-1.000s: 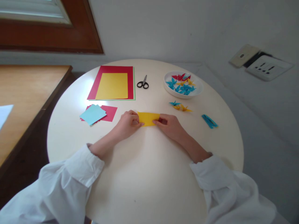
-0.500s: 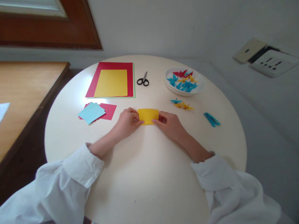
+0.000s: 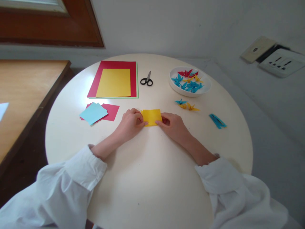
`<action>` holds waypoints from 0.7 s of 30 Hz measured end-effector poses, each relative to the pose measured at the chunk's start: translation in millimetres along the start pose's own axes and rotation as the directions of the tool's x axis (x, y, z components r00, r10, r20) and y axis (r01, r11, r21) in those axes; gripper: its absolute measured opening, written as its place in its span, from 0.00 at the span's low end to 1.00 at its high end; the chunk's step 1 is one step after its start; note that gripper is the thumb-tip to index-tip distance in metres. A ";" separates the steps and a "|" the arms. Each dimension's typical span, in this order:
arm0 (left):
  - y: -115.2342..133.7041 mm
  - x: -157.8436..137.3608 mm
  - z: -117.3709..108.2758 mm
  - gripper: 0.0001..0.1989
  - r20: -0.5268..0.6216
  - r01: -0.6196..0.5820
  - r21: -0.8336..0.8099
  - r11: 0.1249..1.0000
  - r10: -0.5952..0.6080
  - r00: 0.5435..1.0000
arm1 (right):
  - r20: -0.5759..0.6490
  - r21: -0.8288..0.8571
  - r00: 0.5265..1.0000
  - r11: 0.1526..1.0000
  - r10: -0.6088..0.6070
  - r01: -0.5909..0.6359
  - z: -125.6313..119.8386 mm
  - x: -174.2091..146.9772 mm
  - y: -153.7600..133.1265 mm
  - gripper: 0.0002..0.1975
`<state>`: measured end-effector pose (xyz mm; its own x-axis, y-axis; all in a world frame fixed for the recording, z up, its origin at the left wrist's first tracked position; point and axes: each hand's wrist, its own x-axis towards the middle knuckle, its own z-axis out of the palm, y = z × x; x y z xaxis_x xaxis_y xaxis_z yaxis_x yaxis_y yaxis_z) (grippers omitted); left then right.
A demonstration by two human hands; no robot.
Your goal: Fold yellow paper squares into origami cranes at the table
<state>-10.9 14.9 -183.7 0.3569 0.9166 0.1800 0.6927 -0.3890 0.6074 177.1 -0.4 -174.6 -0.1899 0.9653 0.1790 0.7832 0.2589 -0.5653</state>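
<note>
Pinched between both hands, a folded piece of yellow paper (image 3: 152,117) is held near the middle of the round white table (image 3: 147,178). My left hand (image 3: 132,121) grips its left edge, thumb at the lower corner. On the right edge, my right hand (image 3: 173,126) holds the paper the same way, fingers curled behind it. A second yellow edge shows beside the left fingers. Beyond my right hand lie a blue paper crane (image 3: 181,102) and yellow paper cranes (image 3: 191,107). Left of my left hand are light blue paper squares (image 3: 93,114) on pink paper squares (image 3: 111,112).
At the back left, a yellow sheet (image 3: 113,82) lies on a larger red sheet (image 3: 133,76). Black-handled scissors (image 3: 146,81) lie beside them. A white dish (image 3: 188,94) holds several paper cranes. Folded blue strips (image 3: 217,121) lie at the right. Wall sockets (image 3: 282,62) are beyond.
The upper layer of the yellow paper has shifted slightly right at its left side, showing an edge behind it. Both hands keep their hold. The view has tilted slightly.
</note>
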 end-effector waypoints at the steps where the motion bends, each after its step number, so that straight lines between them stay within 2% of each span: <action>1: 0.0 0.1 -0.3 0.07 0.003 -0.003 -0.005 1.000 0.003 1.000 | -0.001 -0.007 1.000 1.000 -0.004 0.004 0.1 0.0 0.2 0.06; 21: 2.5 0.3 -0.9 0.06 0.008 -0.010 0.018 1.000 0.010 1.000 | 0.007 -0.034 1.000 0.999 -0.021 0.021 1.1 -0.2 0.8 0.07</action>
<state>-9.6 14.3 -181.4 0.3688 0.9119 0.1803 0.7001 -0.4001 0.5914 177.1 -0.4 -176.0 -0.2101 0.9599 0.1854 0.7987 0.2779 -0.5337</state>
